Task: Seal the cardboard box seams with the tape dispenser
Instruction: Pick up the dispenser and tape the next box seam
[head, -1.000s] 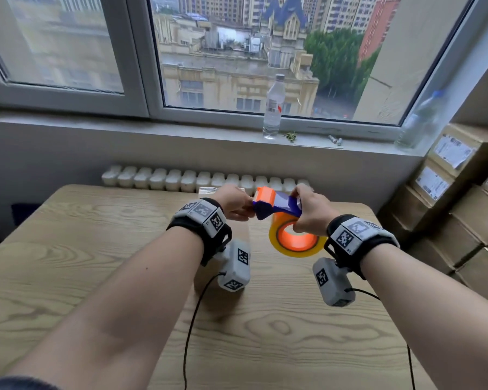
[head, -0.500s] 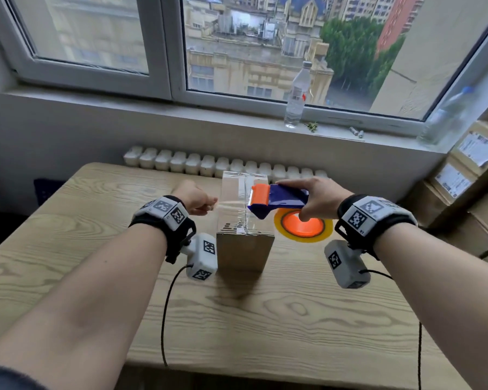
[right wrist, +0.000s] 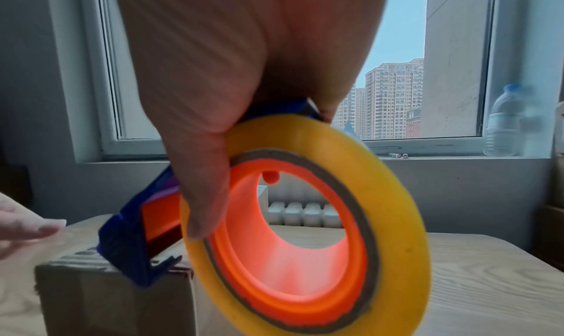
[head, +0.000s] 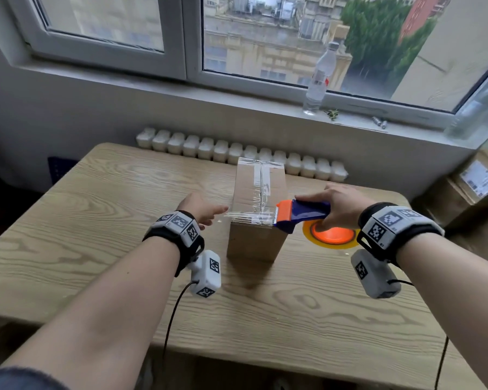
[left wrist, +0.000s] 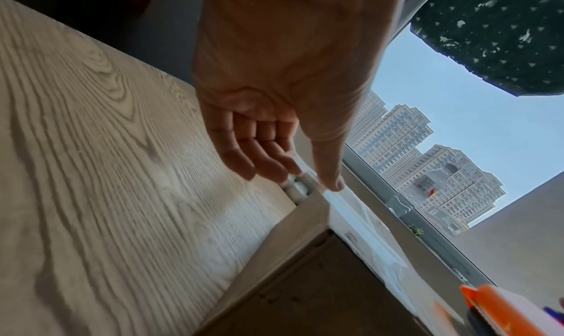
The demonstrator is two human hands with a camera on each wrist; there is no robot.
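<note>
A tall cardboard box (head: 254, 243) stands mid-table, clear tape running along its top seam. My right hand (head: 338, 204) grips the blue and orange tape dispenser (head: 307, 213), whose orange mouth sits at the box's near right top edge. Its yellow tape roll (head: 307, 236) hangs beside the box. A strip of clear tape (head: 245, 216) stretches left across the near top edge to my left hand (head: 209, 215). In the left wrist view that hand (left wrist: 305, 177) has relaxed fingers, its straight thumb touching the tape end above the box (left wrist: 305, 293). The right wrist view shows my thumb over the roll (right wrist: 396, 208).
The wooden table (head: 96, 235) ends at a radiator (head: 237, 153) under the window sill. A water bottle (head: 319, 80) stands on the sill. Stacked cardboard boxes (head: 476, 187) fill the right side beyond the table's edge.
My left hand drew the tape end leftwards off the dispenser, then loosened from a pinch to relaxed fingers. The dispenser came down to the box's near right edge, tape now across the top.
</note>
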